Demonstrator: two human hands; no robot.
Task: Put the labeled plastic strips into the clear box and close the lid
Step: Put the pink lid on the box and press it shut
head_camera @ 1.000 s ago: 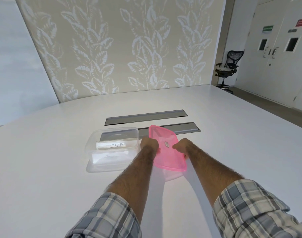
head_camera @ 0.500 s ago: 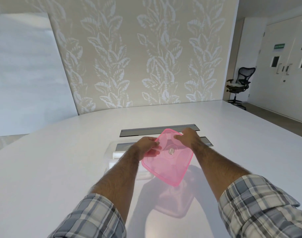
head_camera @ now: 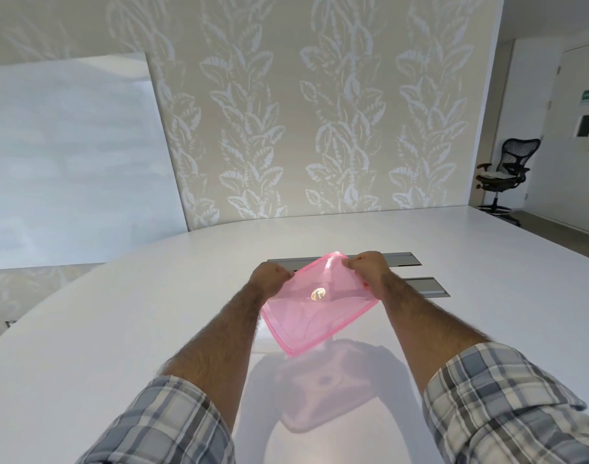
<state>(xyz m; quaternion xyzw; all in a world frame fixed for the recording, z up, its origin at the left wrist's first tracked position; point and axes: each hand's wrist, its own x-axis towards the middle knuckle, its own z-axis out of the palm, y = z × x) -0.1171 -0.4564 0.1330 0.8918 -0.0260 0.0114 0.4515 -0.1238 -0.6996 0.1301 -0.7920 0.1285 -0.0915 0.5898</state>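
Tilting above the white desk (head_camera: 119, 329) at the frame's centre, the translucent pink lid (head_camera: 316, 306) bears a small oval sticker at its middle. The left hand (head_camera: 269, 279) pinches its left edge and the right hand (head_camera: 366, 267) grips its far corner, both closed on it. The clear box cannot be made out behind the lid.

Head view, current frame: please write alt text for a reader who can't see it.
Two hands hold a translucent pink lid tilted above a white table, the left hand on its left edge and the right hand on its far corner. The lid casts a pinkish shadow on the table; the clear box is not visible.
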